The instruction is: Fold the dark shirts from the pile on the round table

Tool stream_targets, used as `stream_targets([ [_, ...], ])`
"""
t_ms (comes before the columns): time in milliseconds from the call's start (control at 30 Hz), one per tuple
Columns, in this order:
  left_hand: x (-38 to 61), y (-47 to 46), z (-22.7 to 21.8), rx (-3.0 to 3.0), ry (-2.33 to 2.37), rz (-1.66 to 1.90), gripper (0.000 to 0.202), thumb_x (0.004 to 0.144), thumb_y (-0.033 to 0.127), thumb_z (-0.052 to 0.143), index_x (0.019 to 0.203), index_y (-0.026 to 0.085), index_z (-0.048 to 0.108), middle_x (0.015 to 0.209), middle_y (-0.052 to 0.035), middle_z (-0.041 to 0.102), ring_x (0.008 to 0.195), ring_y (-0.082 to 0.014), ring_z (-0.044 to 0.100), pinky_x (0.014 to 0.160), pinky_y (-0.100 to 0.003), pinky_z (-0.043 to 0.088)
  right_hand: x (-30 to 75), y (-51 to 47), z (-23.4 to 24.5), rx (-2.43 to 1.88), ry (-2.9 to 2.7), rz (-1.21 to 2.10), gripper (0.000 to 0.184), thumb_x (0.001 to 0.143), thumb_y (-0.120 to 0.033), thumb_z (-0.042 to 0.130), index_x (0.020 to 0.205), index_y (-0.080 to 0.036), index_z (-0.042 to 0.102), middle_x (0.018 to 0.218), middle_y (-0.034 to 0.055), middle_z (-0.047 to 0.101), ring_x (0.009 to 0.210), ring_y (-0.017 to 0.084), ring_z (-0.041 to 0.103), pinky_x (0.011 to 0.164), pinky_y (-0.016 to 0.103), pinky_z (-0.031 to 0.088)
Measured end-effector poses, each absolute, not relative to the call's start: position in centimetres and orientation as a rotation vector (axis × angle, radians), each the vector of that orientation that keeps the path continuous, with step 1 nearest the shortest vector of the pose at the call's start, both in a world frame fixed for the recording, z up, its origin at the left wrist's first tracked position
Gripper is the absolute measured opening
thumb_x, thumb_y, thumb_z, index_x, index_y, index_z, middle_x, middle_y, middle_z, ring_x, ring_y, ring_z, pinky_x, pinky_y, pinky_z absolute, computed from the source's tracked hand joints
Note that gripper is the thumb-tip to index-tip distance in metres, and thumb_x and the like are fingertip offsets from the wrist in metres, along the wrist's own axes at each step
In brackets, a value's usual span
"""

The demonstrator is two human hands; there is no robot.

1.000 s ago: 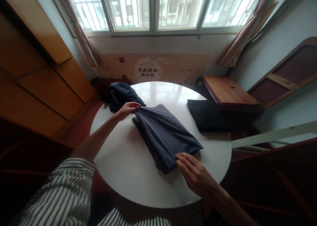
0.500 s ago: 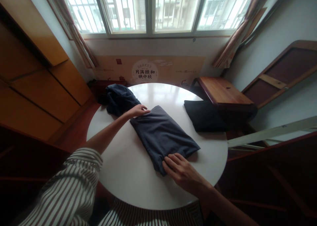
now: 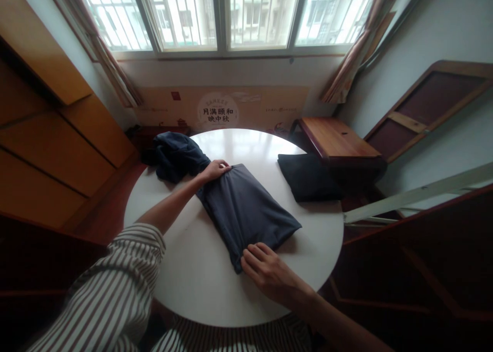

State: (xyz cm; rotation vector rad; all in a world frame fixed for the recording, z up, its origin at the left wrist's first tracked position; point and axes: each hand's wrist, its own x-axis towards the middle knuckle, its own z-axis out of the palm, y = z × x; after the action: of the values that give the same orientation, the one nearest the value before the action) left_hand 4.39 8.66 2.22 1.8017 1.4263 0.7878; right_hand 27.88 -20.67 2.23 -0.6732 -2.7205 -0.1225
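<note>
A slate-grey folded garment (image 3: 246,203) lies flat around the middle of the white round surface (image 3: 185,270), clear of the rim on all sides. Its long axis runs on a slant, from a narrower-looking end toward the far left edge to a broader-looking end toward the near right edge; one corner of that end points right, the other toward the near edge. Both hands touch it, so neither is nearer. The left hand (image 3: 215,170) has thumb and fingers closed on the cloth at the far end, and from there the garment stretches away toward the near right. The right hand (image 3: 262,269) grips the near corner, its fingers curled over the end and the thumb out of sight; from there the cloth extends away toward the far edge. Creases run along the long axis between the two hands. Just beyond the left hand, a dark blue bunched garment (image 3: 179,154) sits in a loose heap at the far left edge. A black folded cloth (image 3: 308,177) lies flat at the right edge, apart from the grey one. Past the rim stand a small wooden table (image 3: 339,139) at far right and wooden cabinets (image 3: 54,146) at left.
</note>
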Motion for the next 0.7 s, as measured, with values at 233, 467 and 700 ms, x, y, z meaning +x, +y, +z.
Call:
stream_targets([
  [233, 3.5, 8.1, 2.2, 1.916, 1.501, 0.776, 0.036, 0.076, 0.047, 0.071, 0.088, 0.014, 0.074, 0.080, -0.0068, 0.072, 0.071, -0.0183, 0.064, 0.068, -0.026, 0.048, 33.3, -19.5, 4.7, -0.814, -2.601, 0.029, 0.040, 0.090, -0.008, 0.045, 0.128, -0.008, 0.057, 0.123, 0.0173, 0.061, 0.117, 0.028, 0.052, 0.099, 0.047, 0.049],
  [467, 6.5, 9.8, 3.1, 1.907, 1.478, 0.722, 0.037, 0.076, 0.050, 0.071, 0.081, 0.013, 0.078, 0.077, -0.0066, 0.074, 0.077, -0.0213, 0.066, 0.070, -0.026, 0.048, 39.1, -16.1, 3.6, -0.934, -2.551, -0.340, 0.036, 0.087, 0.001, 0.045, 0.112, -0.009, 0.068, 0.112, 0.0170, 0.066, 0.106, 0.028, 0.059, 0.087, 0.043, 0.057],
  [700, 8.0, 10.4, 2.3, 1.815, 1.604, 0.733, 0.031, 0.079, 0.040, 0.069, 0.086, 0.012, 0.079, 0.081, -0.0085, 0.075, 0.077, -0.0209, 0.066, 0.070, -0.028, 0.049, 39.9, -16.2, 3.4, -0.807, -2.574, -0.352, 0.031, 0.091, 0.002, 0.043, 0.103, -0.011, 0.069, 0.099, 0.0123, 0.069, 0.095, 0.023, 0.062, 0.080, 0.036, 0.058],
])
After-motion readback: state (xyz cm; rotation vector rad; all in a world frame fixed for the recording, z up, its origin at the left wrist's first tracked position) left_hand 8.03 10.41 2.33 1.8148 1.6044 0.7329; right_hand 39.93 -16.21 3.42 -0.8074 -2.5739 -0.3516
